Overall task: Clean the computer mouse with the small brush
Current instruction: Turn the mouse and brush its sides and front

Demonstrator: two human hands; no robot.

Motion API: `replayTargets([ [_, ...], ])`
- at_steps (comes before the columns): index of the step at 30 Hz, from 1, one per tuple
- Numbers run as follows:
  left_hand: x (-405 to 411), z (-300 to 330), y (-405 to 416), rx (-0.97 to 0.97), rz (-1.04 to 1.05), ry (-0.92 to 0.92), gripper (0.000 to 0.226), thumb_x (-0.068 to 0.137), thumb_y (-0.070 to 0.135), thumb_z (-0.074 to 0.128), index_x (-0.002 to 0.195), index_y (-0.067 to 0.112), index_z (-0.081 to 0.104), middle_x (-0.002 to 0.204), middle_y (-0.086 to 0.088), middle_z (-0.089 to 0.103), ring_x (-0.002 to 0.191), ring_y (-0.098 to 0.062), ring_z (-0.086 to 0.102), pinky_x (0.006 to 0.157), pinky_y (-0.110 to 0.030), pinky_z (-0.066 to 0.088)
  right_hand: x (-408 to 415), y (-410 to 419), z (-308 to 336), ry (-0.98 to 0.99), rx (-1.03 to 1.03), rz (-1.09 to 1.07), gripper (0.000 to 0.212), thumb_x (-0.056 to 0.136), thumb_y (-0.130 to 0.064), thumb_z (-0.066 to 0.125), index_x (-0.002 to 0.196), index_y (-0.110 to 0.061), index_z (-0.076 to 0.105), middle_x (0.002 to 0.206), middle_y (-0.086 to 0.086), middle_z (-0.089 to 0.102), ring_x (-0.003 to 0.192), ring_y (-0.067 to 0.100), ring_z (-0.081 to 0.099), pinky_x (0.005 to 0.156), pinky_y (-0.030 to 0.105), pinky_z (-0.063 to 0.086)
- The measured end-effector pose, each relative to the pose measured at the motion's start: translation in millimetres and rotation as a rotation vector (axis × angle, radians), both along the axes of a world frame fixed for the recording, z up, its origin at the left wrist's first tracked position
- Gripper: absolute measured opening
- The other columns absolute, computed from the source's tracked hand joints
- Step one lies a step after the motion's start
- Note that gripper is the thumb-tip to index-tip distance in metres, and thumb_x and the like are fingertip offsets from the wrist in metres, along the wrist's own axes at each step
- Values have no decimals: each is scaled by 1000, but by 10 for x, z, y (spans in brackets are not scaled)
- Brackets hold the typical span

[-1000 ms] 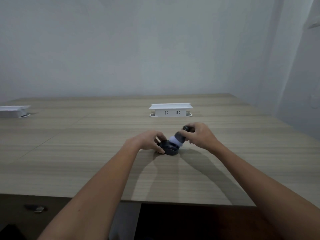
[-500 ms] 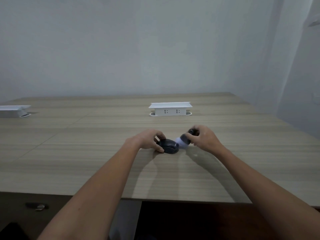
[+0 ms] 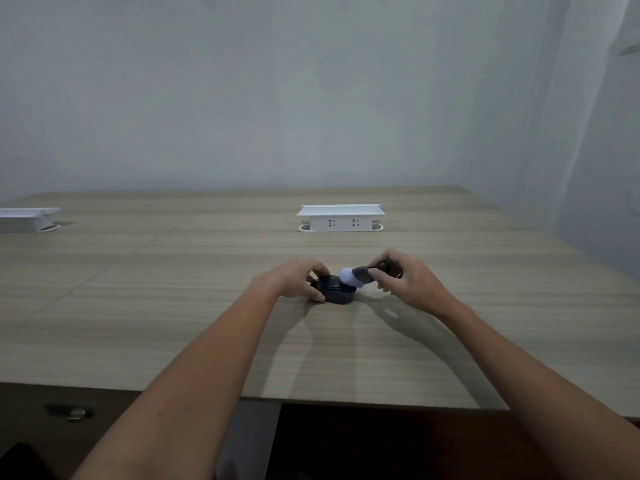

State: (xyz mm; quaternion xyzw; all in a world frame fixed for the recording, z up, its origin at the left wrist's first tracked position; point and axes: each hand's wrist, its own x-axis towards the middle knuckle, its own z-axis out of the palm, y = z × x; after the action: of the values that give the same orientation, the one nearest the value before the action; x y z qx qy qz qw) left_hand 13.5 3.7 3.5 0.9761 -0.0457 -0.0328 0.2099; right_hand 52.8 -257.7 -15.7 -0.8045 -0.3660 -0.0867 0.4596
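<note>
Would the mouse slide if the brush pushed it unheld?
Probably: the mouse is small, low and smooth-shelled on a smooth table, and the left hand steadies it. It is unlikely to tip. The brush bristles look soft, so they should bend first.

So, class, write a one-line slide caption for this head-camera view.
Left hand steadies a dark mouse on the table while right hand brushes it with a small brush.

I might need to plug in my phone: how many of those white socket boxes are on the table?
2. One white socket box stands beyond the hands, near the table's middle; another sits at the far left, cut off by the frame edge.
</note>
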Motion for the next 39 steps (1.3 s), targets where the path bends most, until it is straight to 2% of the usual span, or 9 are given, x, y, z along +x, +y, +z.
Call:
replayTargets([
  [3,1,-5,-7,8,0,-8,59,77,22,81,131,20,58,129,4,59,113,-20,61,101,-38,49,62,-39,-76,155,-23,77,6,92,-17,69,97,-14,70,73,5,71,64,14,65,61,26,53],
  [7,8,-12,-7,3,-5,-11,57,78,20,81,131,19,58,127,5,58,115,-20,59,103,-38,48,131,-82,-66,28,1,-145,6,90,-15,70,94,-11,69,72,-2,69,61,10,63,63,20,47],
  [11,11,-15,-9,-1,-7,-7,58,80,19,79,133,18,56,133,2,57,118,-21,59,105,-39,47,74,-55,-35,246,-10,110,10,93,-13,68,100,-6,69,73,9,70,62,12,63,59,23,52],
  [16,3,-19,-13,-15,-7,-10,58,80,17,79,133,18,56,134,1,56,119,-21,58,104,-35,47,188,-38,-58,6,-99,-190,5,90,-17,69,93,-14,68,83,2,72,71,13,64,68,22,47],
  [21,10,-23,4,-8,-3,-7,59,80,18,79,134,19,55,135,3,56,120,-20,58,103,-35,47,114,-29,-36,250,-18,138,12,92,-14,69,102,-7,68,80,12,73,66,14,64,59,23,52],
  [27,16,-28,-8,-17,-10,-7,58,83,15,77,136,17,54,135,3,55,118,-18,56,99,-27,45,201,-91,-38,-29,-158,-138,5,90,-14,69,92,-9,66,76,1,69,62,4,57,65,20,43],
  [31,28,-28,-2,-21,-4,5,58,82,16,77,136,18,54,137,3,54,123,-20,56,102,-31,45,146,-100,-54,102,-123,25,6,90,-15,70,93,-10,67,74,-1,71,62,6,63,62,19,51],
  [36,39,-29,-4,-31,2,9,58,82,15,78,135,18,54,137,2,54,124,-22,56,105,-35,45,181,-77,-57,-47,-164,-168,5,89,-13,69,90,-10,66,75,-3,67,68,13,59,64,22,44],
  [39,45,-39,0,-34,4,15,58,81,15,78,135,18,54,137,2,55,124,-22,56,107,-38,45,122,-87,-6,157,-92,35,6,90,-13,71,93,-8,67,77,6,72,64,12,63,61,23,53],
])
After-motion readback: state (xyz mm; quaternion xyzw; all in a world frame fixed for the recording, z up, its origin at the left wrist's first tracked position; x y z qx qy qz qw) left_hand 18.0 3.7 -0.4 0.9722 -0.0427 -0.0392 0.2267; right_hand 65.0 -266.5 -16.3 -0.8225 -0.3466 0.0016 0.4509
